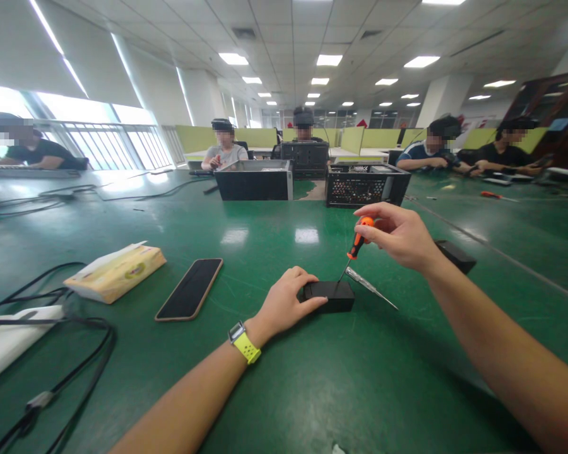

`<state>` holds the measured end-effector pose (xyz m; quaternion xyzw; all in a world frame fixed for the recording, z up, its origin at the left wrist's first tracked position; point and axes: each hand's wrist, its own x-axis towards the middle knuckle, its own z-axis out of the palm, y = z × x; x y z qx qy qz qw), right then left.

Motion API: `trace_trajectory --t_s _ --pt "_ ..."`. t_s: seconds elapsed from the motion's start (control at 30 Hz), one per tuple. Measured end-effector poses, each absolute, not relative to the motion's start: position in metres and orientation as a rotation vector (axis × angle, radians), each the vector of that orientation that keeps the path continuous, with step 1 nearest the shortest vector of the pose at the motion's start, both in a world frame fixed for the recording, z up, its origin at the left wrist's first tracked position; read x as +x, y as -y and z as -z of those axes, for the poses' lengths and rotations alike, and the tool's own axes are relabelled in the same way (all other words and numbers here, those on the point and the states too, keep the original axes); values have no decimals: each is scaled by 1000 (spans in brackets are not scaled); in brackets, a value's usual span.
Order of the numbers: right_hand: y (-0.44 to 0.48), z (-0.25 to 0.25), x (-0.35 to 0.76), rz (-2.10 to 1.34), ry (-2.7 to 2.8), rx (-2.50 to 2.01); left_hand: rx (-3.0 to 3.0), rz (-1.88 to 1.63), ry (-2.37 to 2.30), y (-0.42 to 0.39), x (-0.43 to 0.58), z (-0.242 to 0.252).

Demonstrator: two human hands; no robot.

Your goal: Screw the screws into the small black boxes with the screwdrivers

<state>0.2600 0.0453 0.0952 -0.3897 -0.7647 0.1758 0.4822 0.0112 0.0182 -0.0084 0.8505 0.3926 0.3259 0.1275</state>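
A small black box [334, 296] lies on the green table in front of me. My left hand [291, 299] grips its left end, thumb along the near side and fingers over the far side. In my right hand [397, 233] is an orange and black screwdriver [356, 243], held by the handle between thumb and fingers. The shaft slants down to the left, its tip at the top of the box. Just behind and right of the box lies a clear-handled slim screwdriver [369, 287]. A second black box [457, 255] sits beyond my right forearm, partly hidden.
Left of me are a phone [189, 290], a tissue pack [116, 271], black cables [88, 366] and a white power strip [16, 340]. Computer cases [255, 181] [366, 186] stand across the table. An orange screwdriver [492, 195] lies far right. Several people sit around.
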Motion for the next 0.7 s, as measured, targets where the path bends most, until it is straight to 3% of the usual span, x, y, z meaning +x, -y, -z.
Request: trace_trajectory --t_s 0.37,0.7 --pt "-47 -97 257 -273 1955 -949 2462 -942 -1145 -17 11 7" --pt "-49 -92 255 -360 1819 -1023 2453 -988 -1150 -19 12 11"
